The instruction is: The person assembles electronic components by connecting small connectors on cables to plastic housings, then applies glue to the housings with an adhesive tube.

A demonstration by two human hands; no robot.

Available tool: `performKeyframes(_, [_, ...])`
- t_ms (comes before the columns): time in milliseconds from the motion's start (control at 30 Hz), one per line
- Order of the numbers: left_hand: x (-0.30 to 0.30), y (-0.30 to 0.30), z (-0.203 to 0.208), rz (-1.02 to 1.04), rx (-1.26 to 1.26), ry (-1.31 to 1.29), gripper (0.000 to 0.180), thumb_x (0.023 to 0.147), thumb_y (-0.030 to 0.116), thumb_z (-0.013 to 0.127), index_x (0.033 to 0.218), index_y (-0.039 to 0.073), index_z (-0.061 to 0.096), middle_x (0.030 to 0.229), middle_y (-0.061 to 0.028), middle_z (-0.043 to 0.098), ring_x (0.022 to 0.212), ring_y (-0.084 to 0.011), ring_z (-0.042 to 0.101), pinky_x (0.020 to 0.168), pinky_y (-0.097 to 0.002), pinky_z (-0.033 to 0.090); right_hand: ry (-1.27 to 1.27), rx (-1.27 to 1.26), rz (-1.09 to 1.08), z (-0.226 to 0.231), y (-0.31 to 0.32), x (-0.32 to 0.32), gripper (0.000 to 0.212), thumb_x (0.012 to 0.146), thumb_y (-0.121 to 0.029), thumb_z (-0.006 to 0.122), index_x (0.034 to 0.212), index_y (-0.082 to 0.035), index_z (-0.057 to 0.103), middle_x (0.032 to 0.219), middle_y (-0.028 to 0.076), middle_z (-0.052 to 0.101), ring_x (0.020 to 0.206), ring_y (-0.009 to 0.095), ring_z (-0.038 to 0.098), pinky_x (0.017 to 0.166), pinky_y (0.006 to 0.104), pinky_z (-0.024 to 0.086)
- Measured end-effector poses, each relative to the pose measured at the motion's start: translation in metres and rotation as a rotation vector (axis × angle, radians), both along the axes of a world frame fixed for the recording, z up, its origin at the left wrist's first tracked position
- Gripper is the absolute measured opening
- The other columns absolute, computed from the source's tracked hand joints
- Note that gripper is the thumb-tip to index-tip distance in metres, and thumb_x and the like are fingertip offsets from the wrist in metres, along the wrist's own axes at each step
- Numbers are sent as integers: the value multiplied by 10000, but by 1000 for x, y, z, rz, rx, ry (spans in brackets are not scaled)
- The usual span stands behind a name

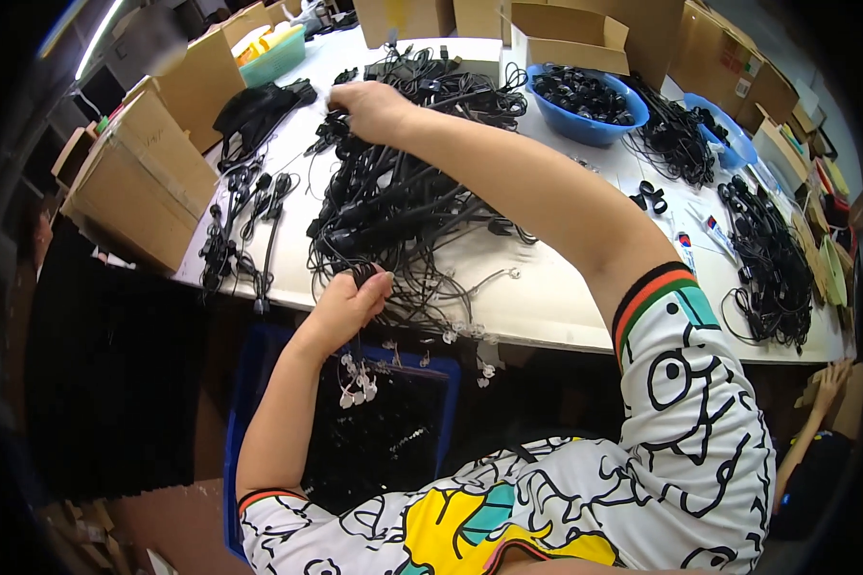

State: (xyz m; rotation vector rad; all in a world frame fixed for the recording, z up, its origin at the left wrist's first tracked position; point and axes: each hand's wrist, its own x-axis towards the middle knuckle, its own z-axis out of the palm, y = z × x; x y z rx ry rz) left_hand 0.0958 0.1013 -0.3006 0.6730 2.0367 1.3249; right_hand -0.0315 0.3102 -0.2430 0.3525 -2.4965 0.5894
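My left hand (340,309) is closed around a bundle of thin black cables (365,275) at the near edge of the table. Below that hand dangle several small clear-and-white end pieces (357,385), over a blue bin. My right arm stretches across a large tangled heap of black cables (384,206). At the heap's far left side, my right hand (374,110) has its fingers pinched together beside black connectors (332,132). What those fingers hold, if anything, is too small to make out.
Loose black cables (219,251) lie left of the heap. Two blue bowls (594,132) (738,144) with black parts stand at the back right. Another cable pile (772,268) lies far right. Cardboard boxes (144,177) flank the table, and the blue bin (443,412) sits below. Another person's hand (831,377) shows at right.
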Motion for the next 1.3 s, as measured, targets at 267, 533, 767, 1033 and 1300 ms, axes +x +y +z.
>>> performKeyframes(267, [-1, 8, -10, 50, 47, -174, 233, 882, 261, 482, 747, 72, 487, 522, 46, 377, 462, -53, 331, 422, -209, 272, 376, 649, 633, 18, -21, 65, 258, 751, 3, 472, 970, -115, 541, 1167, 49, 480, 889, 229, 568, 892, 391, 410])
performKeyframes(533, [-5, 6, -15, 63, 6, -251, 264, 879, 262, 477, 695, 74, 466, 498, 55, 349, 421, -58, 291, 407, -216, 258, 179, 323, 259, -36, 14, 134, 959, 662, -438, 666, 1361, -63, 127, 1407, 126, 176, 1274, 253, 246, 993, 587, 108])
performKeyframes(767, [-15, 26, -17, 47, -78, -122, 271, 867, 269, 483, 699, 57, 499, 501, 49, 375, 416, -59, 315, 396, -213, 268, 43, 595, 46, -79, 52, 135, 799, 632, -408, 690, 1302, -154, 338, 1418, 90, 131, 1244, 264, 278, 991, 565, 142])
performKeyframes(1033, [-49, 52, -28, 55, -32, -64, 254, 849, 261, 498, 678, 74, 496, 488, 49, 377, 398, -71, 333, 384, -232, 277, 96, 654, 77, -91, 80, 90, 755, 639, -426, 674, 1289, -211, 356, 1413, 75, 163, 1171, 226, 366, 960, 566, 196])
performKeyframes(1300, [-92, 77, -41, 18, 68, -121, 244, 854, 295, 503, 720, 92, 514, 512, 57, 409, 427, -58, 357, 403, -213, 307, 104, 739, -134, -98, 98, 55, 835, 666, -402, 662, 1356, -254, 216, 1437, 26, 90, 1204, 237, 327, 917, 624, 183])
